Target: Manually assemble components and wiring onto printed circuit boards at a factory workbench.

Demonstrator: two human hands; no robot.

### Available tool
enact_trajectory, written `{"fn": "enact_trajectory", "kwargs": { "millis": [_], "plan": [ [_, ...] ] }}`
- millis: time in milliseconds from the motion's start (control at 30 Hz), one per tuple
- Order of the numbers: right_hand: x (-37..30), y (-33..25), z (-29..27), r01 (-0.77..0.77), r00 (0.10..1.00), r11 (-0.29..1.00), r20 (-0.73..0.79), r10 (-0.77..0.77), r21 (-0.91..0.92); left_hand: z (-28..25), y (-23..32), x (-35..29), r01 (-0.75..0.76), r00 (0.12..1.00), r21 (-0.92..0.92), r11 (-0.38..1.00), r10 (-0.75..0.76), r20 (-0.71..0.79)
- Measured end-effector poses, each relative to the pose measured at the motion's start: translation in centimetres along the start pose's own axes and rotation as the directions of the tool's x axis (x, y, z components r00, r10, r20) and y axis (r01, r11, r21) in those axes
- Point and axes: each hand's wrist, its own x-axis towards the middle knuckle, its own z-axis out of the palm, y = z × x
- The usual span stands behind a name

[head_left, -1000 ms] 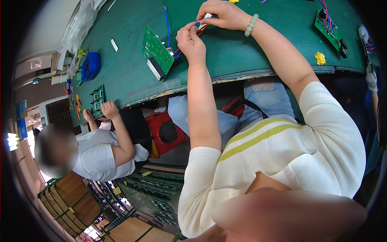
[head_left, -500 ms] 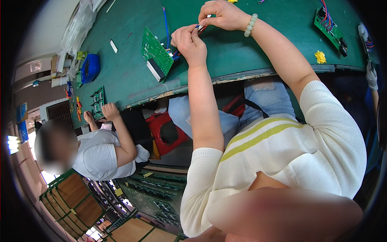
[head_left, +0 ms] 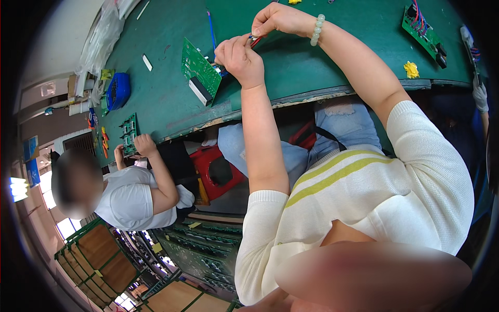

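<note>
My left hand point(head_left: 241, 62) is closed in a pinch on thin coloured wires point(head_left: 254, 42). My right hand point(head_left: 285, 20), with a pale bead bracelet on its wrist, pinches the same wires just beyond the left fingertips. Red shows in the short stretch between them; the wire ends are hidden by my fingers. Left of my left hand, a green circuit board point(head_left: 200, 65) stands tilted on the table, with a white and black block point(head_left: 200, 91) at its near corner. A blue wire point(head_left: 211, 28) sticks up behind the board.
The green table point(head_left: 332, 62) has a worn near edge. At right lie another wired circuit board point(head_left: 422, 39) and a yellow crumpled piece point(head_left: 411, 70). A blue bin point(head_left: 118, 91) stands at left. A co-worker point(head_left: 130, 197) handles a board point(head_left: 129, 132); a gloved hand point(head_left: 480, 96) shows far right.
Both my hands have shifted slightly left and down, still pinching the wires, with more red showing between them. The tilted board has barely moved.
</note>
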Motion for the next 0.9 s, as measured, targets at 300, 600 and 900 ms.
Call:
{"fn": "enact_trajectory", "kwargs": {
  "millis": [300, 600, 900],
  "plan": [
    [1.1, 0.3, -0.5, -0.075, 0.996, 0.997, 0.042, 0.075, 0.012, 0.2, -0.5, -0.2, 0.026, 1.000, -0.057, 0.998, -0.026, 0.003],
    [1.1, -0.4, -0.6, -0.083, 0.995, 0.995, 0.060, 0.086, -0.046, 0.6, -0.8, -0.4, 0.102, 0.995, -0.107, 0.989, -0.099, 0.033],
    [1.3, 1.5, -5.1, 0.124, 0.955, 0.982, -0.252, -0.158, -0.144, 0.8, -0.4, -0.4, 0.112, 0.981, -0.026, 0.993, -0.106, 0.165]
  ]
}}
